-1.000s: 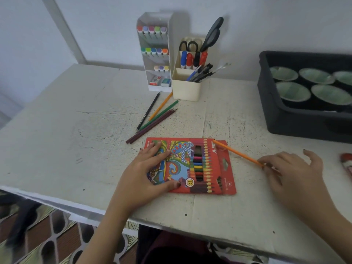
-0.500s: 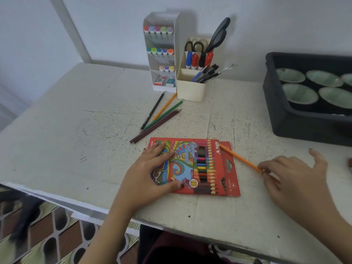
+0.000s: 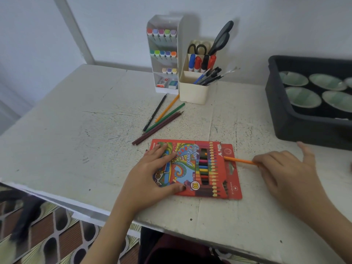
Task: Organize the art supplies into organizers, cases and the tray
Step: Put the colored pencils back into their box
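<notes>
just beyond the right hand's [image 3: 283, 172] pinch, the slim orange wooden pencil [image 3: 239, 160] is poking into the flat red cardboard box [image 3: 190, 168], which the left hand [image 3: 152, 174] is pressing down, fingers spread. light and stiff, it is probably handling best from that rear end.

A pale grey wall [image 3: 247, 12] is standing behind a white table [image 3: 76, 121], and the table's painted top is showing fine cracks and dark specks. A white bar [image 3: 76, 29] is running slantwise up the wall at the left. Below the table's edge, a floor [image 3: 62, 241] with a brown and pale pattern is showing. Soft, even light is falling.
</notes>
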